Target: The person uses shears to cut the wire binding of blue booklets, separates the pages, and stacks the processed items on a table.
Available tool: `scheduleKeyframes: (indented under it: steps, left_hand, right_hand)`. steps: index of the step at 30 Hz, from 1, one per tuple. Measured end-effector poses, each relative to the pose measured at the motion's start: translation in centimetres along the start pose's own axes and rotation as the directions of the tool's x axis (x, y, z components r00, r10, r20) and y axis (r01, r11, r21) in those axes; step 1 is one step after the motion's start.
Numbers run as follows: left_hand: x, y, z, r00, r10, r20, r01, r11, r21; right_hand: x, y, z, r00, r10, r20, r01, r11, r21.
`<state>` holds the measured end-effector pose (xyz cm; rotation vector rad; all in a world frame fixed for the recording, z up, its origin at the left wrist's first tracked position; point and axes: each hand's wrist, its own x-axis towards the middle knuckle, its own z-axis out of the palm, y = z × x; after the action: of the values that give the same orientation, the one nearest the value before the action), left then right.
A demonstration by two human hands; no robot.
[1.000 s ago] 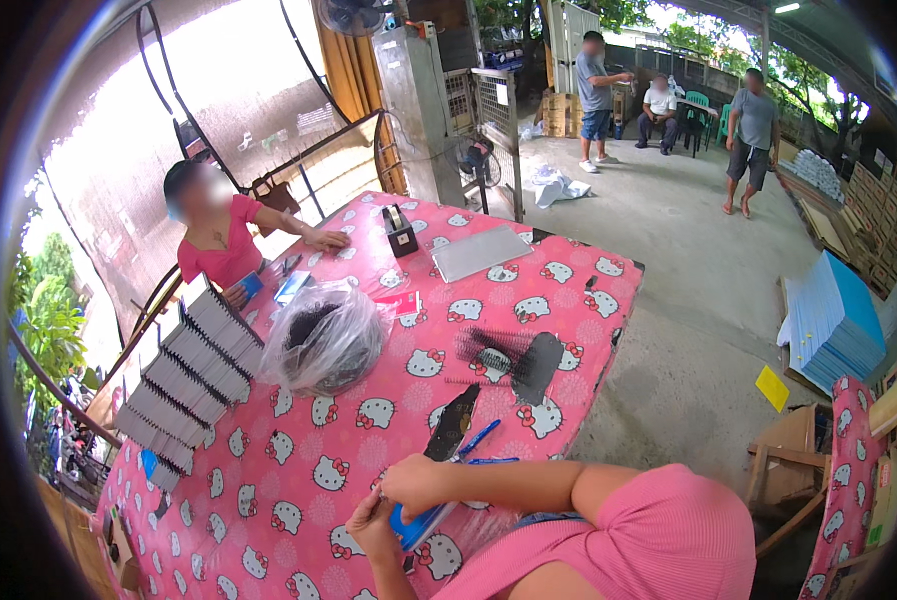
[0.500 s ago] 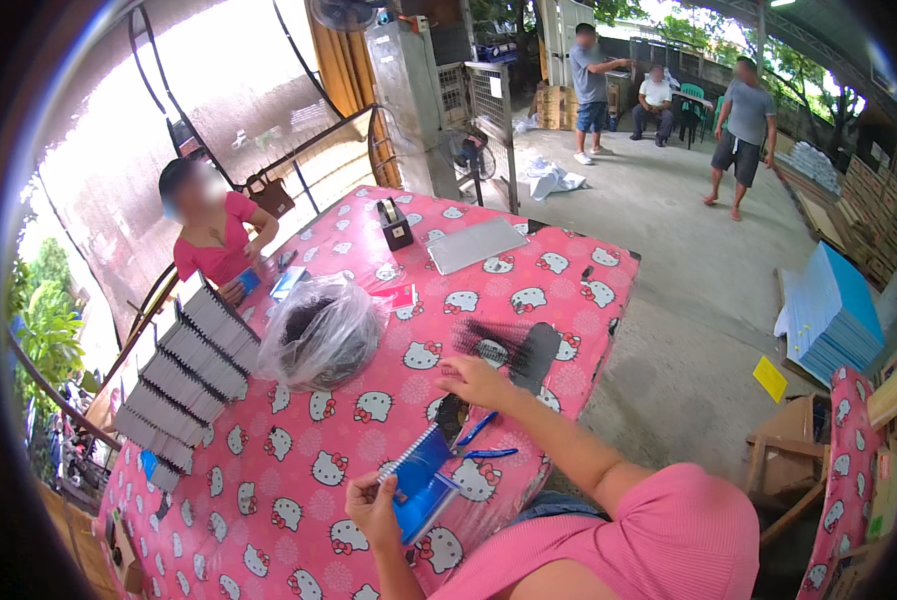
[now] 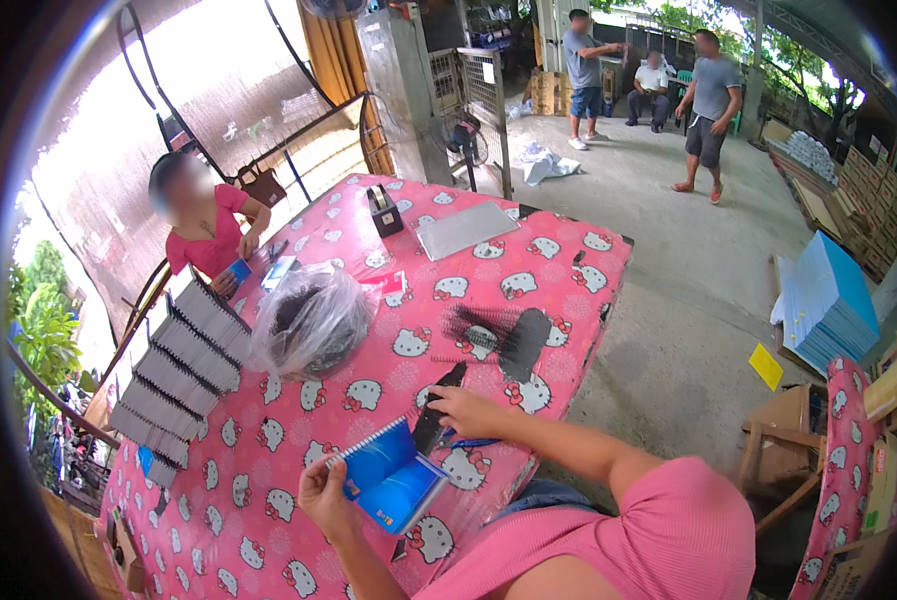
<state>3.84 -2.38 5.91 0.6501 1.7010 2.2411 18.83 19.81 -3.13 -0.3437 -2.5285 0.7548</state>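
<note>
A small spiral-bound notebook (image 3: pixel 394 485) with blue, glossy pages lies spread in front of me. My left hand (image 3: pixel 327 490) pinches its spiral edge at the left corner. My right hand (image 3: pixel 466 412) reaches over the table to the right of the notebook, fingers apart and nothing visibly gripped. Under that hand lies a blue-handled tool (image 3: pixel 474 442), mostly covered by it. Beside its fingertips is a black strip-like piece (image 3: pixel 432 425). Farther off, thin black binding coils (image 3: pixel 474 328) lie partly on a dark flat piece (image 3: pixel 527 345).
Stacked spiral-bound books (image 3: pixel 184 370) stand at the left, next to a plastic bag (image 3: pixel 314 325) with dark contents. A tape dispenser (image 3: pixel 385 212) and a grey sheet (image 3: pixel 469 231) sit at the far side. A co-worker (image 3: pixel 209 235) handles a blue booklet across the table.
My right hand has come down and nearer, over the blue-handled tool. The notebook has opened wider and shifted left with my left hand. A standing person in the background has moved left.
</note>
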Motion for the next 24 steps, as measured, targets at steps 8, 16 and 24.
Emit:
scheduleKeyframes:
  steps: [8, 16, 24]
  left_hand:
    - [-2.7, 1.6, 3.1, 0.977, -0.126, 0.170, 0.136, 0.989, -0.050]
    - [-4.0, -0.5, 3.3, 0.968, -0.186, 0.167, 0.207, 0.972, -0.115]
    - [-4.5, -0.3, 3.8, 0.952, -0.240, 0.191, 0.268, 0.953, -0.140]
  right_hand:
    - [2.5, -12.1, -6.2, 0.949, -0.303, 0.084, 0.292, 0.948, 0.127]
    - [1.0, -11.8, -5.3, 0.997, -0.059, 0.057, 0.041, 0.961, 0.274]
    - [0.9, -11.2, -4.2, 0.995, -0.090, 0.032, 0.070, 0.910, 0.408]
